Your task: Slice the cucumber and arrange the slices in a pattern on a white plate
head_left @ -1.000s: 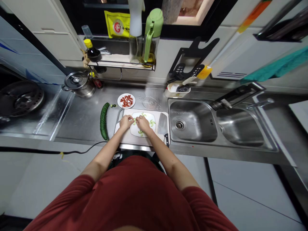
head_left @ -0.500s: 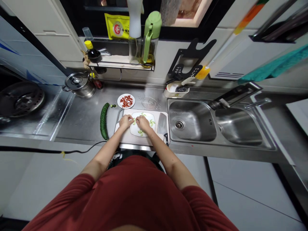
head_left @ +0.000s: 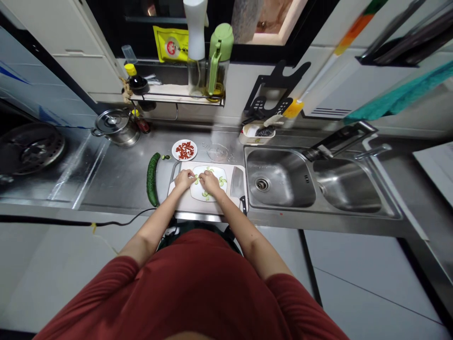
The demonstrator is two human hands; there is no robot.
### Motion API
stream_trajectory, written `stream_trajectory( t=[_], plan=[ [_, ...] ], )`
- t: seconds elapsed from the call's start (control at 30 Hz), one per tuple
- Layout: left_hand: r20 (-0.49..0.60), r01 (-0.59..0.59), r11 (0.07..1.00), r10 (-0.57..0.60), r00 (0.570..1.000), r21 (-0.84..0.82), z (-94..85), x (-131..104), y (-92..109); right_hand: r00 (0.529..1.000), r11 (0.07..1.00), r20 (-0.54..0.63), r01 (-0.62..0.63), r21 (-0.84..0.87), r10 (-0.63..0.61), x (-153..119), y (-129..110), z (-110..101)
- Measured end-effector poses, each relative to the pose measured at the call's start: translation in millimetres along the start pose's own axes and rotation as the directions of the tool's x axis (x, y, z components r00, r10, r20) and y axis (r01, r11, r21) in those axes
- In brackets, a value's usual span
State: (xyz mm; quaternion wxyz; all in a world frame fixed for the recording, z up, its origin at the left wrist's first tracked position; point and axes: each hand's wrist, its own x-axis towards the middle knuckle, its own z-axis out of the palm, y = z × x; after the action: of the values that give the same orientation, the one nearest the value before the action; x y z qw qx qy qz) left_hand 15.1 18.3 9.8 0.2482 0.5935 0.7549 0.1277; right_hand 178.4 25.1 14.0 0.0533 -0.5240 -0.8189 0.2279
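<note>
On a white plate (head_left: 196, 192), several pale green cucumber slices (head_left: 205, 194) lie in small fanned groups around its edge. My left hand (head_left: 184, 180) is at the plate's left side, fingertips pinched at a cucumber slice. Close beside it, my right hand (head_left: 209, 182) reaches over the plate with its fingertips closed at the same group of slices. The fingers partly hide what they hold. Under the plate is a light cutting board (head_left: 182, 204). A knife (head_left: 238, 183) with a black handle rests on the board's right end.
Left of the board lies a whole cucumber (head_left: 152, 179), with small cucumber ends (head_left: 165, 157) nearby. Behind stand a round plate (head_left: 174, 154) of red pieces and a clear round dish (head_left: 217, 152). A double sink (head_left: 283, 177) is at right, a lidded pot (head_left: 116, 127) at back left.
The view has shifted slightly. Both hands stay at the same group of slices on the plate, with only slight finger movement.
</note>
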Motion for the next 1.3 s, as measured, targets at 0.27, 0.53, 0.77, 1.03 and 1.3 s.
stream_trajectory(
  t=[0.27, 0.53, 0.77, 1.03, 1.3],
  plan=[
    [-0.066, -0.041, 0.997, 0.045, 0.997, 0.063, 2.3, -6.5, 0.4, 1.0, 1.0, -0.016, -0.011, 0.007, 0.011, -1.7, 0.9, -1.3],
    [-0.107, -0.117, 0.989, 0.127, 0.986, 0.089, 1.2, -16.4, 4.7, 1.0, 0.998, -0.011, 0.012, -0.058, -0.013, -3.6, -4.9, -0.3],
    [-0.177, -0.114, 0.992, 0.102, 0.979, -0.058, -11.5, -17.0, -3.4, 0.989, 0.993, -0.139, -0.034, 0.11, 0.049, -8.2, 3.5, -8.1],
    [-0.074, -0.355, 0.923, 0.368, 0.927, 0.147, -12.8, -37.2, -8.7, 0.916, 0.941, -0.336, -0.105, 0.321, 0.217, -31.5, 34.6, -13.9],
    [-0.034, -0.445, 0.873, 0.46, 0.887, 0.198, -2.0, -29.4, -8.9, 0.91, 0.923, -0.34, -0.101, 0.371, 0.236, -40.9, 34.6, -8.0]
  ],
)
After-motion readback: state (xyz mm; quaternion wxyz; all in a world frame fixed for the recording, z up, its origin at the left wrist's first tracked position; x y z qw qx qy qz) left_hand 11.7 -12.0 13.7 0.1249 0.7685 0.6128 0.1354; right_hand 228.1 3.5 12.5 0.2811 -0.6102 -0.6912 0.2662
